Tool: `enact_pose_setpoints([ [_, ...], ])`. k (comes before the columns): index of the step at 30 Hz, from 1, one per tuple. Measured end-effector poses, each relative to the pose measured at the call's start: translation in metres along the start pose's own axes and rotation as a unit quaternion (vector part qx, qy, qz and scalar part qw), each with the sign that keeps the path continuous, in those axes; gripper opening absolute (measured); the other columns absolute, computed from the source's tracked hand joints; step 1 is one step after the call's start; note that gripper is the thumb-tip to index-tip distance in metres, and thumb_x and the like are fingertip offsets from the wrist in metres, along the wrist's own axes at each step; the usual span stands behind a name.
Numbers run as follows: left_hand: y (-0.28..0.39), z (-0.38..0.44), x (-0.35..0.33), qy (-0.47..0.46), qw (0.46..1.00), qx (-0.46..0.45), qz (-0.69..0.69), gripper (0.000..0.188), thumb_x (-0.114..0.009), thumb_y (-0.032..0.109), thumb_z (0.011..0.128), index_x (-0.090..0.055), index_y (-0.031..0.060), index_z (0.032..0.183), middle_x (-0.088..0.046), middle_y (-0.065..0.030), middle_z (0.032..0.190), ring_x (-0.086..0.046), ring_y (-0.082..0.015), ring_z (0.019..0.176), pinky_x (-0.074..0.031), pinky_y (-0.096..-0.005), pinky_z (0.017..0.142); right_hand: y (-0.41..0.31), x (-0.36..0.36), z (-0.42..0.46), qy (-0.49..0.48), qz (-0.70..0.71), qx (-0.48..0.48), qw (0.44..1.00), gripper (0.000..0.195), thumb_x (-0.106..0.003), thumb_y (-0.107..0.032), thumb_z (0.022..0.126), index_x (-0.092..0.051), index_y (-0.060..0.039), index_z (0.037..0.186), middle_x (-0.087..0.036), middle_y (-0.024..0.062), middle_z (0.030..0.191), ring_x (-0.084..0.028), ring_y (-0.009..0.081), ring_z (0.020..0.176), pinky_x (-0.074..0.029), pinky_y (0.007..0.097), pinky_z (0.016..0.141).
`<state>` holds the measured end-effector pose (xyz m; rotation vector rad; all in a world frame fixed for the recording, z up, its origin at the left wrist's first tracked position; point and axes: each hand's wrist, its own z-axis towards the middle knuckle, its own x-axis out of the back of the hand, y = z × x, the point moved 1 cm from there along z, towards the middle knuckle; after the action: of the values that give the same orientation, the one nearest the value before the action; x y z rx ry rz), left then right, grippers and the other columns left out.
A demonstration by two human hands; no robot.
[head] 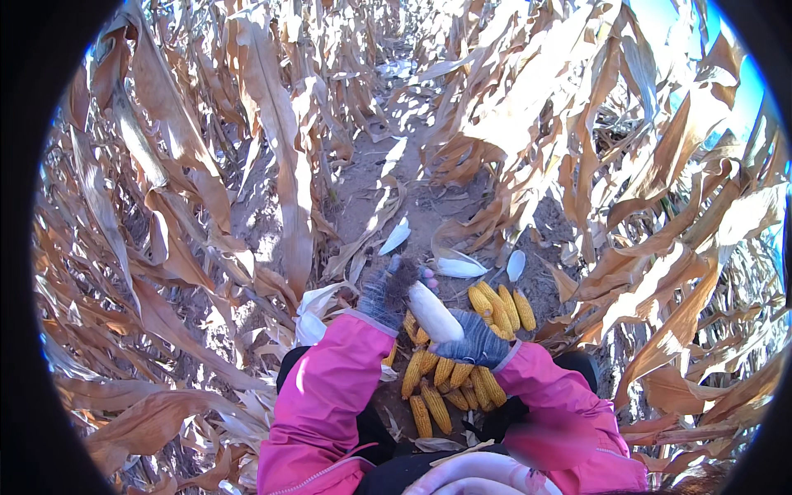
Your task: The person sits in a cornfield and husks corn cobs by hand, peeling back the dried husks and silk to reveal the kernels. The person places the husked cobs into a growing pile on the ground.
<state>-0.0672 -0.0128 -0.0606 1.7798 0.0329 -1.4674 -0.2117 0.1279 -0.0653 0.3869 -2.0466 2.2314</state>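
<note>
In front of my body, a corn ear (435, 314) still wrapped in pale husk slants between my two hands. My right hand (479, 339), in a grey knit glove, grips its lower end. At the upper end is dark dried silk (402, 279), held by my gloved left hand (382, 298); its bare fingertips show past the silk. Below and around the hands lie several husked yellow corn ears (437, 408) on the soil. Another group of bare ears (500, 307) lies just beyond my right hand. My hands hide part of the pile.
Dry corn stalks with long brown leaves (272, 136) crowd the left side, and more leaves (656, 297) stand on the right. A strip of soil (396, 167) runs ahead between them. Loose pale husks (461, 267) lie beyond the ears.
</note>
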Motion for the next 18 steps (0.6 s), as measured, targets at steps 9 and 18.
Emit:
enact_pose_setpoints([
  [9, 0.008, -0.001, 0.013, -0.059, 0.996, 0.067, -0.004, 0.041, -0.054, 0.036, 0.087, -0.056, 0.0001, 0.106, -0.06, -0.0206, 0.098, -0.06, -0.036, 0.088, -0.051, -0.05, 0.077, -0.006, 0.003, -0.002, -0.018, -0.099, 0.002, 0.995, 0.06, -0.078, -0.03, 0.068, -0.053, 0.0006, 0.113, -0.063, 0.0148, 0.093, -0.062, 0.0235, 0.085, -0.048, 0.0346, 0.076],
  [18, -0.004, -0.002, 0.027, -0.125, 0.962, 0.205, -0.131, 0.041, -0.051, 0.036, 0.088, -0.054, 0.0012, 0.111, -0.059, -0.0232, 0.101, -0.058, -0.0378, 0.09, -0.05, -0.0502, 0.078, -0.024, 0.01, -0.003, -0.064, -0.21, 0.081, 0.972, 0.053, -0.074, -0.03, 0.069, -0.055, -0.005, 0.112, -0.062, 0.0138, 0.09, -0.063, 0.0285, 0.08, -0.049, 0.0359, 0.072],
])
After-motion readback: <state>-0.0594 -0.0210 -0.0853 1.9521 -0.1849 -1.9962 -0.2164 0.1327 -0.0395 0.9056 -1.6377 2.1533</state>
